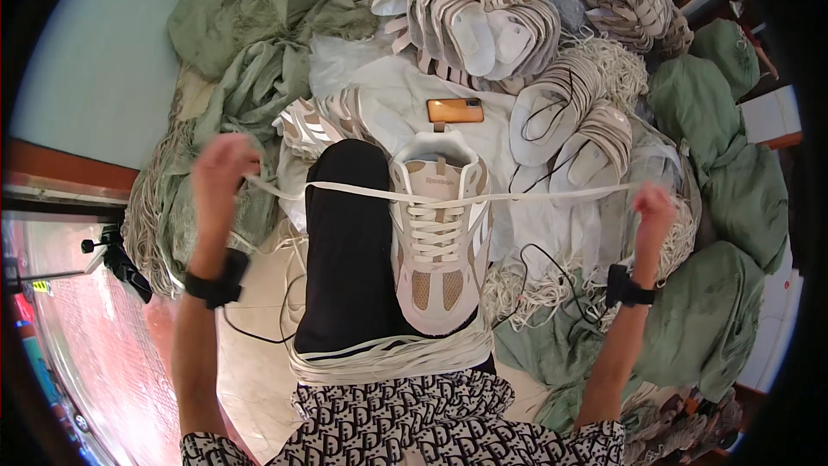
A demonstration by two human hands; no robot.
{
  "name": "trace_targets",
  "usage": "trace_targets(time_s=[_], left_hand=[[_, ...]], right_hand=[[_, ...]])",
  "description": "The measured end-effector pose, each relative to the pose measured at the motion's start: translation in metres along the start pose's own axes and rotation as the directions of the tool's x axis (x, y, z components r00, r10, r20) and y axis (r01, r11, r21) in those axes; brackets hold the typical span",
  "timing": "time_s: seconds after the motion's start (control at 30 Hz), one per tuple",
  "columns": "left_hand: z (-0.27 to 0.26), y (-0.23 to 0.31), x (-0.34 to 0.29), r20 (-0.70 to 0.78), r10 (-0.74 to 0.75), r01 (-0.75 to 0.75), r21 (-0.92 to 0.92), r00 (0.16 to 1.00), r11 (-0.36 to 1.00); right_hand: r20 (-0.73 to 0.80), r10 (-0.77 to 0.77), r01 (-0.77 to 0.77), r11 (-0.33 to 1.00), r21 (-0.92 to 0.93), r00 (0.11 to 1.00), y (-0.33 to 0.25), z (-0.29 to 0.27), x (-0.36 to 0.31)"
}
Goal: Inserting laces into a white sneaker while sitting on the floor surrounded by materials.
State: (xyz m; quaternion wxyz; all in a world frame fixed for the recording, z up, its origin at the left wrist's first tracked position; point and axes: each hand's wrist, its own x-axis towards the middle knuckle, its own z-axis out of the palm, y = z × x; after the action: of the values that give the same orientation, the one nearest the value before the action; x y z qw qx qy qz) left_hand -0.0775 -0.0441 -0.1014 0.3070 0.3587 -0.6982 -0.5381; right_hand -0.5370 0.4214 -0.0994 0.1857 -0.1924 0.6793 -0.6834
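A beige and white sneaker upper (pixel 440 280) lies on my lap over black cloth, its toe toward me. Cream shoelace (pixel 561 196) crosses its front in zigzag rows. From the top eyelets the two lace ends stretch out sideways, fairly taut. My left hand (pixel 226 164), closed, pinches one end out to the left. Out to the right, my right hand (pixel 654 207) is closed on the other end. Both wrists carry black bands. A bundle of loose cream laces (pixel 388 358) lies across my lap, below the toe.
Ahead on a white sheet lies an orange phone (pixel 455 110). Stacked shoe uppers (pixel 492 22) stand at the back, with more stacks (pixel 561 112) at the right. Green sacks (pixel 707 319) lie on the right, and green cloth (pixel 267 17) at the far left. A black cable (pixel 267 338) loops beside me.
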Motion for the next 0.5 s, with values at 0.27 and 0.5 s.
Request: trace_targets(time_s=[0.27,0.5], left_hand=[[0.147,0.040,-0.032,0.385,0.435,-0.574,0.424,0.814,0.700],[0.155,0.030,-0.047,0.443,0.396,-0.594,0.578,0.804,0.560]], right_hand=[[0.514,-0.231,0.441,0.834,-0.333,0.826,-0.020,0.209,-0.048],[0.734,-0.134,0.640,0.608,-0.469,0.666,-0.008,0.300,-0.067]])
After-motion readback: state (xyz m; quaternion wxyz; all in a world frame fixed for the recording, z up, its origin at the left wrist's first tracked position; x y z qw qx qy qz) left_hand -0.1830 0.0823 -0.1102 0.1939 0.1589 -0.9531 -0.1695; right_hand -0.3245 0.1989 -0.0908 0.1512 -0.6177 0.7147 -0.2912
